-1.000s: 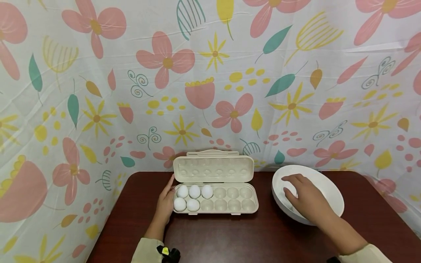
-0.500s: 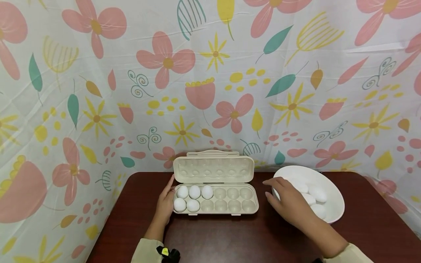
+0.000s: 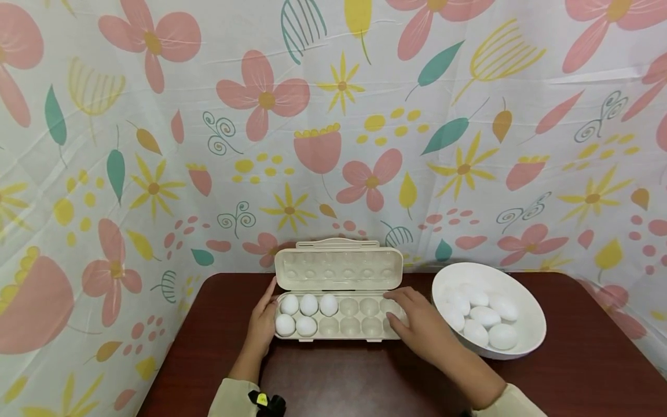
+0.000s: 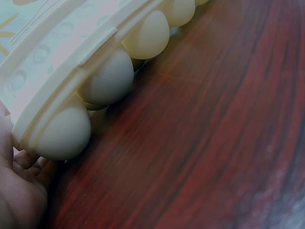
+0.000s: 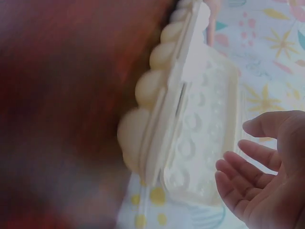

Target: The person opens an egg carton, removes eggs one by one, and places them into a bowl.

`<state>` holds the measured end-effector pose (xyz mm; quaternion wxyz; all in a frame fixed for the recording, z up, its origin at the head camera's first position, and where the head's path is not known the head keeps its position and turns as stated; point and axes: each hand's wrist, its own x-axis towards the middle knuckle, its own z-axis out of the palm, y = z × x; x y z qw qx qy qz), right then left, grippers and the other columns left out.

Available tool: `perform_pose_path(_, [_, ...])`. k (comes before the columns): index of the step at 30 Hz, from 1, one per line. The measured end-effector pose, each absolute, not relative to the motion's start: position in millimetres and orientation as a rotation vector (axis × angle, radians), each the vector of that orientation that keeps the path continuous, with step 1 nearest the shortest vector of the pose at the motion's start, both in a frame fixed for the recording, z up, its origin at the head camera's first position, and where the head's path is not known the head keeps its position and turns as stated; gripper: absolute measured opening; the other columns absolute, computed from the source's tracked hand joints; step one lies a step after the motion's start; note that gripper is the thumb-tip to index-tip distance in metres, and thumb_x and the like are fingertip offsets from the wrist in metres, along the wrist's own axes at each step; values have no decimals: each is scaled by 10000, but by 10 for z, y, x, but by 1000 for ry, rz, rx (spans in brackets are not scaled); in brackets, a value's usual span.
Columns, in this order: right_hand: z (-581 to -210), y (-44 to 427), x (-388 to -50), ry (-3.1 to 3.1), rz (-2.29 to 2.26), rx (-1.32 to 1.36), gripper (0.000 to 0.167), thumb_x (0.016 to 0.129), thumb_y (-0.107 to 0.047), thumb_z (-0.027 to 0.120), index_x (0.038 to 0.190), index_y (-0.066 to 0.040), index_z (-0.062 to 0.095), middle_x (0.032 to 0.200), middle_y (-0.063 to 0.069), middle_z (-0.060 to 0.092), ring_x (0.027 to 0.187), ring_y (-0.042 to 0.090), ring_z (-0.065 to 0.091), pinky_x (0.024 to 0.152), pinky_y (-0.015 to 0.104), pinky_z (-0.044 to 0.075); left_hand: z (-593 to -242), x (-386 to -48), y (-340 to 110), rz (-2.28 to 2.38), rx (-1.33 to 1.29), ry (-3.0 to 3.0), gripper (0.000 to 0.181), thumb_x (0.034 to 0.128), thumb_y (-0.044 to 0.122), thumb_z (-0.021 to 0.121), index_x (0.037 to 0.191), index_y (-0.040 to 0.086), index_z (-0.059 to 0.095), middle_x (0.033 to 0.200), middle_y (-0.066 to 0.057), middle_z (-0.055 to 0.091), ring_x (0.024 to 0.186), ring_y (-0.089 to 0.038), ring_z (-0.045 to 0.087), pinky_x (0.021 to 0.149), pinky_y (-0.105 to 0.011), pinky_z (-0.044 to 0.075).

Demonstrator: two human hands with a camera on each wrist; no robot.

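A cream plastic egg carton [image 3: 341,335] lies on the table with its lid [image 3: 339,269] raised at the back. White eggs [image 3: 308,304] fill three back-row cups and two front-row cups at its left end. My left hand [image 3: 261,325] holds the carton's left end; in the left wrist view some fingers [image 4: 33,164] curl beneath the edge. Over the right end reaches my right hand [image 3: 429,330], fingers spread and loosely bent. The right wrist view shows nothing between that thumb and the fingers [image 5: 243,179]. The hand hides part of the rightmost cups.
To the right of the carton stands a white bowl [image 3: 539,324] with several white eggs [image 3: 486,316] inside. The dark red-brown table [image 3: 333,376] runs back to a floral cloth [image 3: 469,197] hanging behind it.
My right hand has left the bowl and moved left to the carton's right end, uncovering the eggs in the bowl. The left hand and the carton have stayed put.
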<state>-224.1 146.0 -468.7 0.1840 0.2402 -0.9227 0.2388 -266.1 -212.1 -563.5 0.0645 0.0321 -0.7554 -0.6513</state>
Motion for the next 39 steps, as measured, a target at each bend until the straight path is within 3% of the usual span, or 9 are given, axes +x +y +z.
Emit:
perform_pose_path(16, [-4878, 956, -2250, -2688, 854, 697, 425, 902, -163, 741, 1311, -101, 644, 1219, 24, 631, 1181, 224, 618, 973, 419, 516, -5586, -2636, -2114, -1998, 88, -2278, 525, 1091, 166, 354, 1577, 365, 345, 1408, -141, 561, 1386, -295, 436, 1188, -520, 275])
perform_pose_path(26, [-4914, 631, -2411, -2713, 883, 754, 531, 900, -163, 750, 1397, -74, 588, 1273, 76, 615, 1166, 272, 630, 957, 455, 518, -5638, -2658, -2129, -1965, 82, -2286, 529, 1088, 164, 352, 1591, 327, 332, 1401, -143, 566, 1375, -304, 449, 1174, -532, 294])
perform_pose_path(39, [-5030, 362, -2609, -2766, 866, 757, 534, 884, -171, 766, 1372, -31, 601, 1223, 115, 625, 1094, 264, 647, 897, 427, 543, -5648, -2664, -2148, -1988, 76, -2286, 519, 1096, 193, 352, 1590, 349, 324, 1414, -131, 552, 1386, -296, 437, 1186, -535, 280])
